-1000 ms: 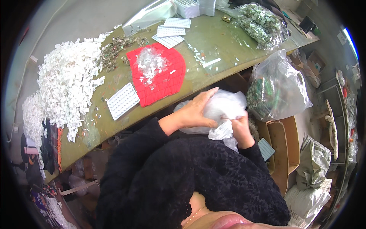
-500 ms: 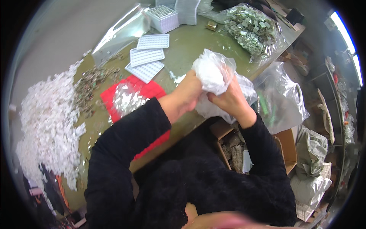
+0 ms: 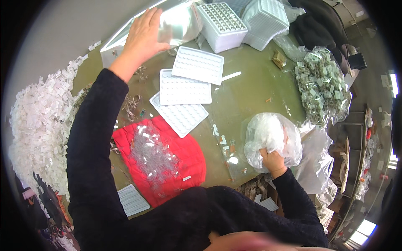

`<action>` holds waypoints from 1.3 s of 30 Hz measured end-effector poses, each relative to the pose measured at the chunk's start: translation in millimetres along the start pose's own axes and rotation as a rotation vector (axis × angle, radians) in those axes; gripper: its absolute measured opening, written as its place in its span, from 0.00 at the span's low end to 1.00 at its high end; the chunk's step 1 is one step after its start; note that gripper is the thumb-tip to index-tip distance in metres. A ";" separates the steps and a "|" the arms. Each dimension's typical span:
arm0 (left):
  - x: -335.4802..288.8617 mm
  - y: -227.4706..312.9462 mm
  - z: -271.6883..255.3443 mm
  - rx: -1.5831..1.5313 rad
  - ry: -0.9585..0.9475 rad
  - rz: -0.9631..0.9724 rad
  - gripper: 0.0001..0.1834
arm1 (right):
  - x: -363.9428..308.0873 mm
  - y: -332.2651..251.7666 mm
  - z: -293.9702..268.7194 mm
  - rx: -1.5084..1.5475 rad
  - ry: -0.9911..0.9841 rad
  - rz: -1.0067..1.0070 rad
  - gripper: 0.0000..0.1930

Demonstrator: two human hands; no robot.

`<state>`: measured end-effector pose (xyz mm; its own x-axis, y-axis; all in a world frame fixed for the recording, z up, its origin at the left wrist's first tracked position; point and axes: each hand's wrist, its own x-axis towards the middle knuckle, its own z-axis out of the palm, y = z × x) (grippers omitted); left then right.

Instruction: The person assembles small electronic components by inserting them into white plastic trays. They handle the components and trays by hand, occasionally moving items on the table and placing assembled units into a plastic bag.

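At the far left of the table my left hand (image 3: 144, 35) reaches out with fingers stretched. It is over or against a shiny clear plastic sheet or bag (image 3: 180, 23); exact contact cannot be told. My right hand (image 3: 274, 162) is closed on a bunched clear plastic bag (image 3: 253, 144) with white material inside, near the table's front right edge. Between the hands lie three overlapping white moulded trays (image 3: 197, 65), fanned out on the table. A red cloth (image 3: 194, 157) nearer to me carries a heap of small clear pieces (image 3: 153, 157).
Piles of white pieces (image 3: 39, 121) cover the left side. Tall stacks of trays (image 3: 226, 35) stand at the back. A clear bag of greenish-white parts (image 3: 322, 83) sits at the right. Another tray (image 3: 133, 200) lies near my left elbow. Beyond the right edge are shelves (image 3: 356, 154).
My left hand has let go of the bunched bag and moved far left to the clear plastic. My right hand keeps the bag, now lower and further right. The view has shifted too.
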<state>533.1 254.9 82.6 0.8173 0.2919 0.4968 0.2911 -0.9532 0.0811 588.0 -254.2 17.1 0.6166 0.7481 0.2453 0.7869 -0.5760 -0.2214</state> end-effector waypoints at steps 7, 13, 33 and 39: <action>58.4 -71.0 49.8 -0.018 -0.244 -0.319 0.57 | 6.7 0.2 -5.9 0.074 -0.035 -0.005 0.33; 82.4 -125.2 66.9 -0.334 -0.468 -0.353 0.51 | 11.3 0.6 -10.5 0.173 -0.051 0.052 0.34; 23.3 -124.4 -151.0 0.364 0.169 -0.424 0.09 | 27.2 -0.6 -27.4 0.248 -0.099 0.050 0.41; 47.9 -95.0 -15.8 0.352 0.190 -0.232 0.12 | 29.1 -0.8 -27.6 0.270 -0.083 0.039 0.39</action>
<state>536.7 358.3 112.3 0.6148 0.4437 0.6520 0.6334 -0.7704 -0.0730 606.0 -241.1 50.5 0.6332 0.7582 0.1557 0.7209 -0.5044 -0.4753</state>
